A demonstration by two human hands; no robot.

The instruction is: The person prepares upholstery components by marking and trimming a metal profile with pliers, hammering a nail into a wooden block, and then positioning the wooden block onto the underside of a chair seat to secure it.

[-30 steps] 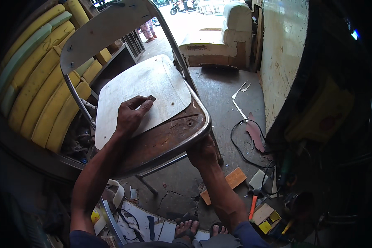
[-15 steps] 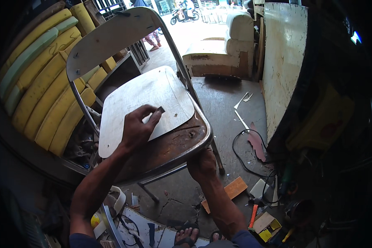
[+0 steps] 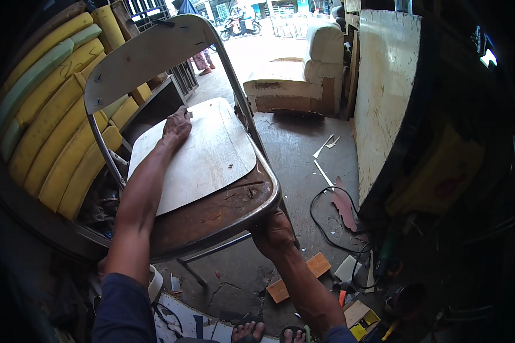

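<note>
A folding chair (image 3: 234,226) with a metal frame and a worn brown seat stands before me. On that seat lies a pale, thin board (image 3: 206,157) with rounded corners, leaving the seat's near strip bare. My left hand (image 3: 177,127) is over the board's far left part, fingers closed on a small flat piece (image 3: 190,115), of which only an edge shows. Below the seat's front right corner, my right hand (image 3: 273,234) is curled against the chair frame; the seat edge partly hides its fingers.
Yellow and green foam pads (image 3: 57,131) are stacked at the left. A pale armchair (image 3: 292,74) stands beyond, with a large upright board (image 3: 386,97) to its right. A black cord (image 3: 315,220), a wood block (image 3: 298,277) and scraps lie on the floor.
My left hand has moved away from me across the pale board, from its near part to its far left part, still holding the small piece. My right hand stays at the chair's front corner.
</note>
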